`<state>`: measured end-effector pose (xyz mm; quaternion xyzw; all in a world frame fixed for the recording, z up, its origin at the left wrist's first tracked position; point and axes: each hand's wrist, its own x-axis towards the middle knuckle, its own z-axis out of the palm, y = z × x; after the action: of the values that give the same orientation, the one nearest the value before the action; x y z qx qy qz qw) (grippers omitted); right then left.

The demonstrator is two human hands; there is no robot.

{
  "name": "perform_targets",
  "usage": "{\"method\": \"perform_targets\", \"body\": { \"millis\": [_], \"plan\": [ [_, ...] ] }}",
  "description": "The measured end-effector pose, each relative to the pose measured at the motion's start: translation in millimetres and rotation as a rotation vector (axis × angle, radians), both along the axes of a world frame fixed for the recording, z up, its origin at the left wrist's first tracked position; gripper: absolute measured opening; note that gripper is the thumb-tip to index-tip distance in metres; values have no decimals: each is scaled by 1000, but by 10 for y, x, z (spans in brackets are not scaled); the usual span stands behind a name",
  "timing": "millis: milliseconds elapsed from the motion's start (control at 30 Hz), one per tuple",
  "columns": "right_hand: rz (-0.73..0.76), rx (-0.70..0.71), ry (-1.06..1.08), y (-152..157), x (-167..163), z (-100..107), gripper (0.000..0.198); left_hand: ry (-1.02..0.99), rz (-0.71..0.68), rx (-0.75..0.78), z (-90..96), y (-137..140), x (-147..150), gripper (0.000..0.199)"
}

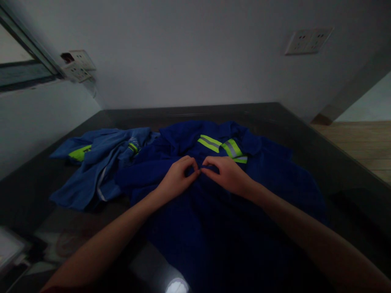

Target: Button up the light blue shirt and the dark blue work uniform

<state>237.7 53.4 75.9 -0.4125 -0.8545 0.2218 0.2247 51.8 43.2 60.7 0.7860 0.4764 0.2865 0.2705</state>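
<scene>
A dark blue work jacket (195,215) with yellow-green and silver reflective strips lies spread over the dark tabletop. Above its middle, my left hand (181,174) and my right hand (226,173) meet almost fingertip to fingertip. Each pinches thumb against forefinger on the jacket's cloth, just below the reflective strips (232,148). Whatever small detail sits between the fingertips is too dim to make out. To the left, a lighter blue garment (91,162) with a yellow-green patch lies crumpled, partly against the jacket.
The dark glossy table (189,109) meets a pale wall at its back edge. Wall sockets (309,40) are on the right, and more sockets (77,65) are near the left corner. A whitish object (10,248) stands at the lower left. Wooden floor (363,142) shows beyond the table's right edge.
</scene>
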Motion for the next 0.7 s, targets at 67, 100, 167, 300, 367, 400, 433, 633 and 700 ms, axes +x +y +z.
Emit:
{"method": "perform_targets", "body": {
  "millis": [67, 100, 167, 300, 367, 400, 433, 633, 700],
  "plan": [
    [-3, 8, -16, -17, -15, -2, 8, -4, 3, 22, -18, -6, 9, 11],
    [-3, 7, -12, -17, -15, -6, 8, -6, 2, 28, -23, -9, 13, 11],
    [9, -8, 24, 2, 0, -12, 9, -10, -2, 32, -19, -18, 17, 10],
    [-10, -22, 90, 72, 67, 9, 10, -26, -18, -18, 37, -40, 10, 9],
    [-28, -16, 97, 97, 96, 35, 10, -61, -12, -58, 56, -44, 0, 15],
    [-24, -19, 97, 102, 106, 48, 11, -93, -2, -74, 57, -42, -5, 17],
    [-13, -25, 94, 103, 111, 59, 11, -133, 7, -89, 53, -36, -9, 20],
    [78, -11, 75, 65, 103, 59, 12, -287, -56, -246, 6, 16, -9, 32],
    [97, -7, 73, 61, 106, 61, 13, -291, -83, -266, 7, 25, -12, 28]
  ]
}}
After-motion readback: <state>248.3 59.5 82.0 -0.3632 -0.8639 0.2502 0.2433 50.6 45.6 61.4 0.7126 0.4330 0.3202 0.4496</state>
